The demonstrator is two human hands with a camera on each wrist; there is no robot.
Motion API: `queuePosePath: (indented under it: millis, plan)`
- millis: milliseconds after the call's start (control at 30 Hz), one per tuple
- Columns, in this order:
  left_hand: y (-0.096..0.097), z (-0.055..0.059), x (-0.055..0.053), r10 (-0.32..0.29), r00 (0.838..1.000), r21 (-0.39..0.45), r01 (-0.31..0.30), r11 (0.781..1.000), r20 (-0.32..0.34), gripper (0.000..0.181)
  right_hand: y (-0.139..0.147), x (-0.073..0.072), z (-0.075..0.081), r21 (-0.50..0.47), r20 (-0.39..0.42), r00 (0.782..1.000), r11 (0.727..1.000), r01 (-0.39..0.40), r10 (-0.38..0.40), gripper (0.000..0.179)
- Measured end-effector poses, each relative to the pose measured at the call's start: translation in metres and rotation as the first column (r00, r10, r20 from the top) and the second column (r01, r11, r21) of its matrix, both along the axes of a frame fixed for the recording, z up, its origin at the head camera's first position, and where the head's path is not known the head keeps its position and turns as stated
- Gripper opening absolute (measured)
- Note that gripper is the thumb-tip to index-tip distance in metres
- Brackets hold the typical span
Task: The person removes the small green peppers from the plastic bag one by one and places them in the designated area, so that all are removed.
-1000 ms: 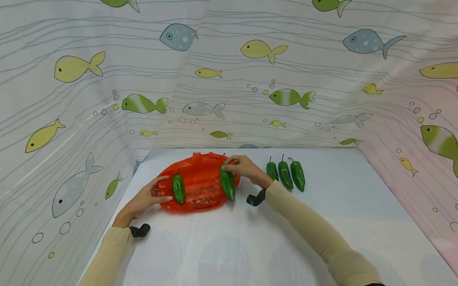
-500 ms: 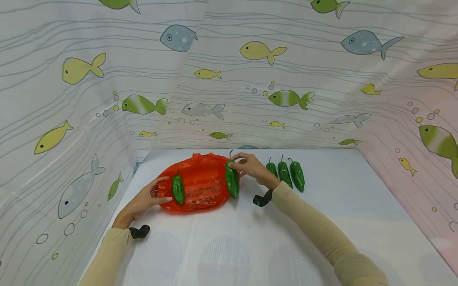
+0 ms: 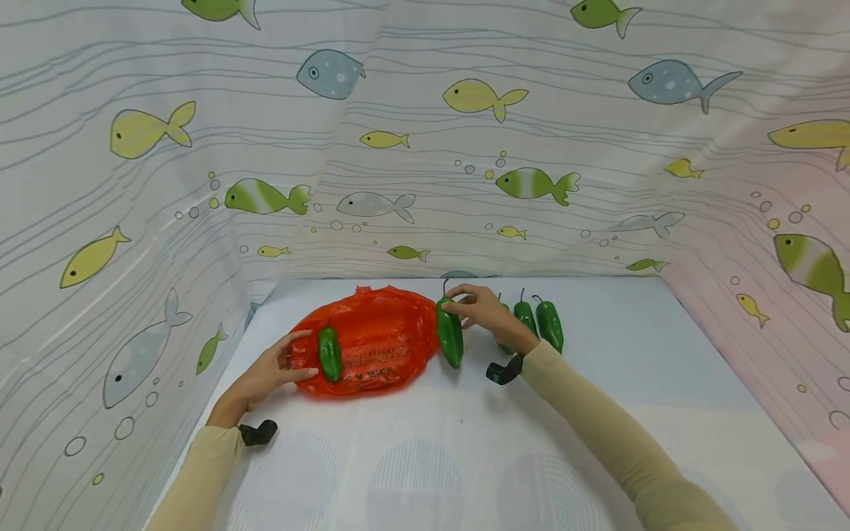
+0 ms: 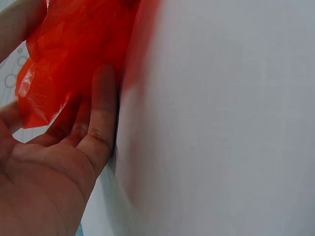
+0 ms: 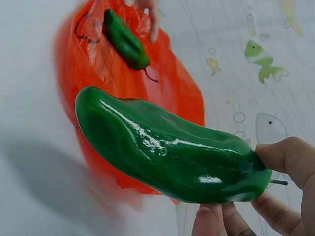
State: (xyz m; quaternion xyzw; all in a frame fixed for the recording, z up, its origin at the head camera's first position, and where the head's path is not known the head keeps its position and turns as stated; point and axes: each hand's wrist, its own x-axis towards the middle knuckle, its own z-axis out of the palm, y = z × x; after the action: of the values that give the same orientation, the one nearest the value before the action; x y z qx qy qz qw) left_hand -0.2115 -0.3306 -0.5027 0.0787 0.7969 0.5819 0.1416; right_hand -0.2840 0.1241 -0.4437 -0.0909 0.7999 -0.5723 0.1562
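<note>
My right hand [image 3: 483, 307] pinches a shiny green pepper [image 3: 449, 333] near its stem, just right of the red plastic bag [image 3: 381, 332]. In the right wrist view the held pepper [image 5: 162, 147] lies across the picture, its shadow on the table below. Another green pepper [image 3: 329, 354] rests on the bag's left part. At the bag's left end, my left hand [image 3: 265, 376] spreads thumb and fingers beside that pepper and touches the plastic. In the left wrist view its extended fingers [image 4: 101, 118] lie along and partly behind the red plastic [image 4: 74, 64].
Three green peppers stand in a row behind my right wrist, partly covered by it; the rightmost pepper [image 3: 549, 324] shows best. A white patterned cloth [image 3: 425, 472] covers the table. Fish-print curtains [image 3: 398, 169] close off the back and sides.
My right hand has carried its pepper from over the bag's right part to just beyond the bag's right edge. My left hand, the bag and the pepper on it have stayed in place.
</note>
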Motion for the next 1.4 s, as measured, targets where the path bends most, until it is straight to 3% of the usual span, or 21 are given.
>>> queuePosePath:
  millis: [467,700,1000,1400]
  plan:
    - [-0.002,-0.001,0.000,-0.003,1.000,0.010,0.003,1.000,-0.005,0.085,0.036,0.000,0.000,0.022,-0.024,1.000,1.000,0.010,-0.009,0.050]
    - [-0.001,-0.002,0.000,-0.002,1.000,0.011,0.002,1.000,0.002,0.085,0.050,0.006,0.004,0.001,-0.001,0.999,0.999,0.050,-0.050,0.048]
    - [-0.001,-0.002,-0.001,-0.008,1.000,0.017,0.008,1.000,-0.004,0.086,0.073,0.004,-0.003,0.015,0.016,0.997,0.997,0.071,-0.071,0.053]
    - [-0.001,-0.003,-0.003,-0.007,1.000,0.013,0.007,1.000,0.014,0.086,0.099,0.008,-0.001,0.035,-0.015,0.993,0.992,0.121,-0.120,0.053]
